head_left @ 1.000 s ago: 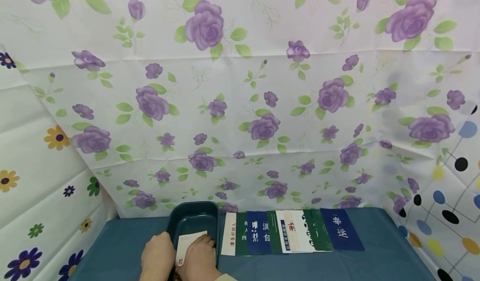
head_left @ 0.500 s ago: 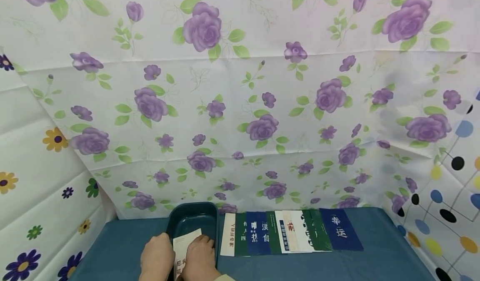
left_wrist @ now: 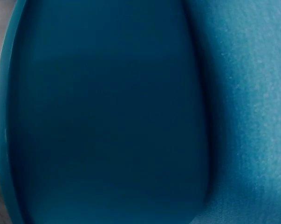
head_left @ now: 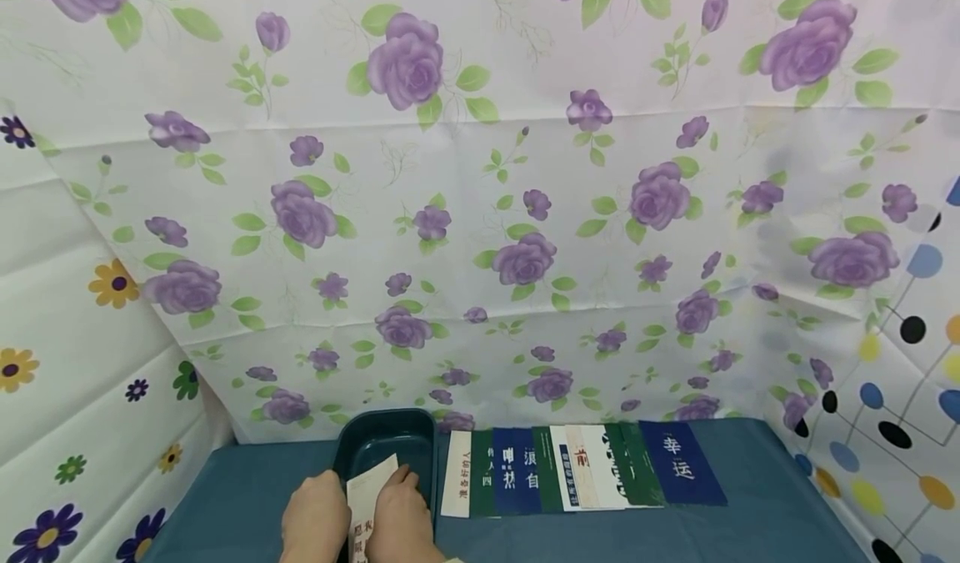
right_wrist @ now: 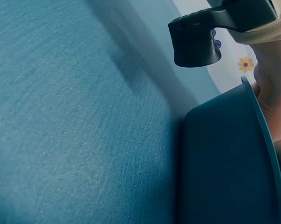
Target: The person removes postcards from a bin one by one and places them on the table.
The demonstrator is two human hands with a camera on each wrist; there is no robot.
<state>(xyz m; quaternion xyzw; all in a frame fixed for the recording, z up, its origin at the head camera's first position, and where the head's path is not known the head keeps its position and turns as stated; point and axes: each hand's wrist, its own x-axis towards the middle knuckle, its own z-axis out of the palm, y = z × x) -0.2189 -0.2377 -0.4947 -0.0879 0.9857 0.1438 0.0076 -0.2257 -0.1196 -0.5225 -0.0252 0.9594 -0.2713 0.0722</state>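
Note:
A cream card with brown-red characters slants inside the dark teal plastic bin in the head view. My right hand reaches into the bin and holds the card at its right edge, covering part of it. Over the bin's left rim is my left hand, its back turned up and its fingers hidden from view. The left wrist view is filled by the bin's outer wall. In the right wrist view the bin wall rises from the cloth, with part of a hand behind the rim.
Right of the bin, a row of overlapping cards in cream, green, blue and white lies on the teal tablecloth. A blue card ends the row. A flowered curtain stands behind the table. A black wrist mount shows in the right wrist view.
The card side with small print and a square mark has given way to a side with large characters, now tilted more. The right hand has shifted slightly; the left stays at the rim.

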